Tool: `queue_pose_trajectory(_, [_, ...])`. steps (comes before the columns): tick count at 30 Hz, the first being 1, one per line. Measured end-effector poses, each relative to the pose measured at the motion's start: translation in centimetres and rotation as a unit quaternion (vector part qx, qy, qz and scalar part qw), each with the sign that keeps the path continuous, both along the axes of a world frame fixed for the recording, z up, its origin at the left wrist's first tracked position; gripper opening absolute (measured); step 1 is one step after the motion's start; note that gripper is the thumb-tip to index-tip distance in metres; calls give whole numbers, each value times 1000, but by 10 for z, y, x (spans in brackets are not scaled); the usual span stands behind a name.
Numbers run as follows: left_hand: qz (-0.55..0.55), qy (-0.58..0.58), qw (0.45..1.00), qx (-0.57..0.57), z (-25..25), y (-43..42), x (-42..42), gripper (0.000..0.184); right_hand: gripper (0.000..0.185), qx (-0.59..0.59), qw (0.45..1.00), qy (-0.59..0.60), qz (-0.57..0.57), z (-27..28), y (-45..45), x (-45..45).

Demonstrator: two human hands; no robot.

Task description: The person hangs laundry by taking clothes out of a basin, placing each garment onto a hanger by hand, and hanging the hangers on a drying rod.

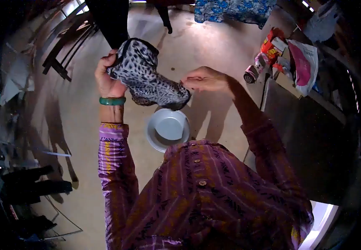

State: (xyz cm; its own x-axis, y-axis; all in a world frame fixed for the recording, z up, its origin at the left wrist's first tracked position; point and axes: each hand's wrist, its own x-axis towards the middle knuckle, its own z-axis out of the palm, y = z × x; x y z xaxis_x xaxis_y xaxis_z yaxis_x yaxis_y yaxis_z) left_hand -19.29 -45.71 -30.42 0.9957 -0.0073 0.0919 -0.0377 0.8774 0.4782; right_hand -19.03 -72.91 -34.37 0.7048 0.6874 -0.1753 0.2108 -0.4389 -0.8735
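Observation:
A black-and-white leopard-print cloth (143,68) with dark edging is stretched in the air between my hands. At its upper left end my left hand (108,77) is closed on the fabric, with a green bangle (112,101) at the wrist. My right hand (205,79) has its fingers bent together at the cloth's lower right end; the fingertips are partly hidden. Below the cloth a white basin (149,135) stands on the floor. A pale round shape shows inside it, and the front of my striped shirt (201,196) covers part of its near rim.
A dark flat panel (305,129) lies to the right. Beyond it are a pink-and-white bag (303,62), a red packet (273,39) and a small pink wheeled object (255,71). Blue patterned fabric (234,10) hangs at the back. Dark wooden bars (66,60) stand at left.

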Motion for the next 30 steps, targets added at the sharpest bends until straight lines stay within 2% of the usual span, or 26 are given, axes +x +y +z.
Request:
queue_pose_trajectory(1, [-6, -2, 1000, 3, 2, -3, -4, 17, 31, 3, 1000, -2, -6, -6, 8, -5])
queue_pose_trajectory(2, [-68, -29, 997, -5, 5, -7, -9, 17, 28, 87, 991, -69, -72, -12, 17, -8])
queue_pose_trajectory(4, [-160, -100, 982, -17, 7, -13, -15, 19, 25, 169, 966, -138, -141, -16, 36, -11])
queue_pose_trajectory(6, [-156, -88, 984, -10, 4, -13, -15, 19, 28, 265, 951, -101, -124, -13, 52, -15])
queue_pose_trajectory(7, [-147, -74, 986, -5, 2, -12, -15, 19, 28, 265, 951, -100, -126, -12, 51, -16])
queue_pose_trajectory(9, [-169, -102, 980, -6, -3, -5, -12, 18, 28, 152, 981, -41, -116, -13, 46, -7])
queue_pose_trajectory(10, [-129, -82, 988, 26, -4, -2, -10, 19, 26, 251, 961, -54, -106, -17, 44, -3])
queue_pose_trajectory(11, [-87, -61, 993, 58, -7, -1, -10, 20, 26, 250, 961, -51, -105, -21, 36, 1])
queue_pose_trajectory(13, [-51, -49, 986, 152, -10, 4, -10, 25, 25, 393, 903, 11, -176, -20, 16, 4])
queue_pose_trajectory(15, [-9, 48, 975, 217, -10, 4, -7, 24, 18, 316, 899, -150, -263, -6, 3, 4])
queue_pose_trajectory(16, [5, 35, 964, 265, -13, 5, -8, 23, 21, 290, 903, -195, -248, -6, -5, 10])
queue_pose_trajectory(17, [5, 37, 964, 263, -21, 9, -3, 23, 23, 284, 884, -282, -242, -5, -9, 18])
queue_pose_trajectory(19, [-1, 27, 934, 357, -34, 14, 8, 39, 23, 259, 897, -247, -257, 0, -18, 12])
queue_pose_trajectory(20, [-11, 14, 929, 371, -33, 10, 2, 19, 26, 178, 851, -457, -187, -1, -23, 24])
queue_pose_trajectory(21, [-11, 14, 929, 370, -37, 11, 2, 19, 33, 182, 892, -340, -238, 1, -29, 21])
queue_pose_trajectory(23, [-73, -21, 911, 405, -45, 17, 8, 20, 32, 170, 917, -296, -205, 6, -35, 28])
queue_pose_trajectory(24, [-58, -89, 899, 425, -57, 25, 17, 21, 32, 170, 917, -296, -204, 3, -36, 34])
queue_pose_trajectory(25, [-59, -88, 899, 424, -54, 22, 11, 21, 34, 226, 918, -262, -196, -2, -37, 40])
queue_pose_trajectory(26, [-46, -107, 863, 492, -45, 15, 2, 20, 36, 280, 914, -226, -187, -2, -34, 39])
queue_pose_trajectory(27, [-34, -125, 821, 556, -41, 11, -4, 20, 36, 279, 914, -225, -187, 1, -35, 36])
queue_pose_trajectory(28, [-15, -174, 814, 554, -49, 15, 4, 17, 38, 259, 919, -140, -261, 18, -28, 22])
queue_pose_trajectory(29, [-16, -173, 814, 554, -54, 19, 10, 17, 40, 236, 912, -54, -332, 26, -25, 15])
queue_pose_trajectory(30, [-21, -173, 847, 501, -59, 25, 15, 16, 48, 224, 930, -128, -263, 5, -36, 42])
